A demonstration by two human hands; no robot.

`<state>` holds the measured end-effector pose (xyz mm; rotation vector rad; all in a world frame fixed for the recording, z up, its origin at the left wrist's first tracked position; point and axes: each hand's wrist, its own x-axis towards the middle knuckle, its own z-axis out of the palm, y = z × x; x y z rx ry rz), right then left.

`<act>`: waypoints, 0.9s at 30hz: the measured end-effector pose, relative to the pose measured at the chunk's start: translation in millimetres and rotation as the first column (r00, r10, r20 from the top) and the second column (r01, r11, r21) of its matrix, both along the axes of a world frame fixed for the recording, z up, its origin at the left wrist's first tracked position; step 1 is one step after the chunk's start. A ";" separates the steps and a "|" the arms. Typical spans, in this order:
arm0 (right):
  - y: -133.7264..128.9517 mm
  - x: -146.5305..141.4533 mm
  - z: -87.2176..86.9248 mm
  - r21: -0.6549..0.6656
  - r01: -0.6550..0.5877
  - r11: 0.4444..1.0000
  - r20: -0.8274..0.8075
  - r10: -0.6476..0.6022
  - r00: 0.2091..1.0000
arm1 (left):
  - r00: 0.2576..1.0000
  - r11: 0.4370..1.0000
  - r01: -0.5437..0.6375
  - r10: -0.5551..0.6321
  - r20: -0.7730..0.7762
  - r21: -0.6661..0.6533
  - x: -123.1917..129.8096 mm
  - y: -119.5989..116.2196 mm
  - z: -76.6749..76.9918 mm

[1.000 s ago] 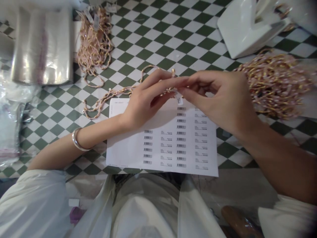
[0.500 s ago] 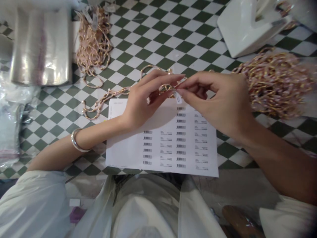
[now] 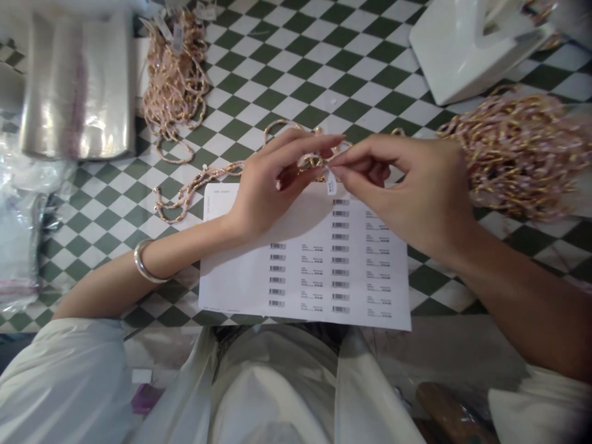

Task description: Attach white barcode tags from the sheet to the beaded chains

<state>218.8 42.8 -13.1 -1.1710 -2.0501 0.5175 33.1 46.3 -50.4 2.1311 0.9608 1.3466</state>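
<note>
Over the top edge of a white label sheet (image 3: 250, 277) with printed barcodes, my two hands meet at a beaded necklace (image 3: 198, 182) in pink and gold. My left hand (image 3: 266, 185) is closed on the necklace near its clasp end, its fingers curled around the strand. A small white barcode tag (image 3: 330, 183) hangs at the strand between the hands. Thumb and forefinger of my right hand (image 3: 407, 185) pinch right at the tag's upper end. The rest of the strand trails left onto the checkered tablecloth, and part of it is hidden behind my hands.
A tangled heap of pink and gold necklaces (image 3: 522, 157) lies on the right. Tagged necklaces (image 3: 173, 86) lie at upper left, beside a stack of clear plastic bags (image 3: 76, 86). A white angular holder (image 3: 457, 55) stands at upper right. More plastic packaging (image 3: 23, 240) lies at far left.
The small tag has turned a little and hangs more upright between my hands. Both hands keep nearly the same place and grip; the whole view has shifted very slightly.
</note>
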 end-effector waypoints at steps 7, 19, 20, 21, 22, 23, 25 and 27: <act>-0.9 -1.3 1.2 0.015 -0.021 1.000 0.004 0.021 1.000 | 0.992 0.996 0.045 -0.035 0.119 -0.080 0.9 -0.8 1.9; -0.8 1.1 2.6 -0.048 0.032 0.998 -0.039 -0.034 0.999 | 0.989 0.988 0.003 0.021 0.149 -0.155 -3.4 7.6 -2.8; 0.2 1.8 3.5 -0.064 0.043 0.997 -0.053 -0.046 0.998 | 0.989 0.982 0.001 0.027 0.143 -0.188 -4.8 9.3 -3.0; 1.2 2.3 4.0 -0.079 0.050 0.996 -0.062 -0.055 0.997 | 0.990 0.975 -0.001 0.032 0.137 -0.224 -6.0 10.8 -3.1; 2.2 2.6 4.2 -0.090 0.048 0.995 -0.066 -0.054 0.996 | 0.991 0.965 -0.001 0.037 0.131 -0.264 -6.9 12.0 -3.0; 3.0 2.6 4.0 -0.096 0.043 0.994 -0.063 -0.049 0.997 | 0.991 0.952 -0.003 0.043 0.124 -0.305 -7.5 12.6 -2.6; 4.0 1.9 2.3 -0.110 0.024 0.994 -0.042 -0.028 0.999 | 0.990 0.928 -0.011 0.062 0.125 -0.373 -7.3 12.3 -1.2; 4.1 0.5 -0.6 -0.119 0.004 0.993 -0.025 -0.007 1.000 | 0.986 0.909 -0.020 0.087 0.143 -0.416 -5.8 10.3 0.4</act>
